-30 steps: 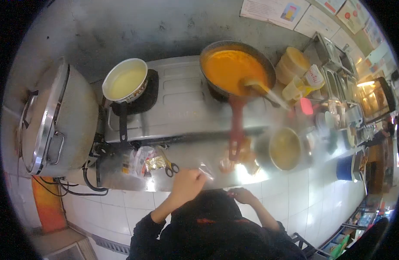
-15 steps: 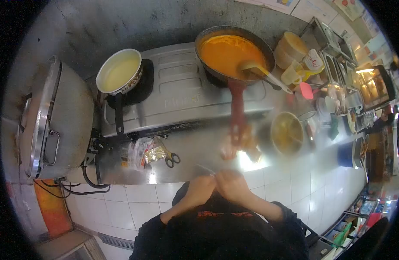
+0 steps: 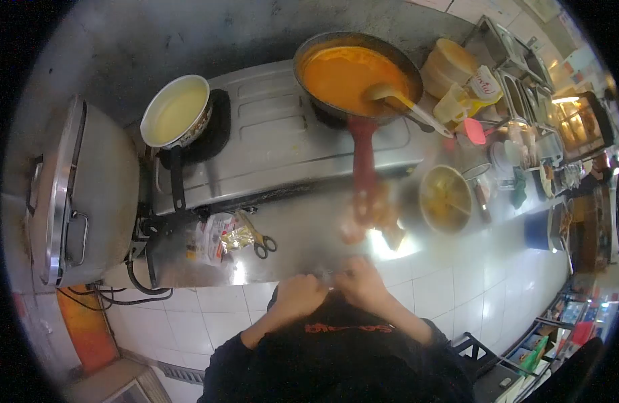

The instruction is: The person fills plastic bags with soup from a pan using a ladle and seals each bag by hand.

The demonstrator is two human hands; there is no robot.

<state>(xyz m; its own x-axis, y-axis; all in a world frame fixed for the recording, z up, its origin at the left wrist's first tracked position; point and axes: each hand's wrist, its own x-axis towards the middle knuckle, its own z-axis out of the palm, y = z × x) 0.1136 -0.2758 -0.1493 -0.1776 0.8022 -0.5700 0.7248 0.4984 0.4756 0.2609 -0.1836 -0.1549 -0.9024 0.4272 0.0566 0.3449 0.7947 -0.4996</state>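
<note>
Both hands meet at the counter's front edge, close to the body. My left hand (image 3: pixel 302 293) and my right hand (image 3: pixel 358 282) are closed, fingers pinched around a small clear item between them, too small and blurred to name. Left of them on the steel counter (image 3: pixel 289 235) lie scissors (image 3: pixel 263 245), touching packets with a gold foil wrapper (image 3: pixel 237 238). Beyond my right hand, a blurred clear bag with brownish contents (image 3: pixel 383 221) lies under the red handle (image 3: pixel 364 168) of a pan of orange sauce (image 3: pixel 343 70).
A small pot (image 3: pixel 176 113) of pale liquid sits on the left burner, beside a large lidded metal cooker (image 3: pixel 98 195). A ladle (image 3: pixel 410 104) rests in the sauce pan. To the right are a bowl (image 3: pixel 446 199) with yellowish contents, a jug (image 3: pixel 452 106) and tubs (image 3: pixel 449 66).
My right hand has come up from the side to meet my left hand, and both are now together at the small clear item. The view has shifted slightly.
</note>
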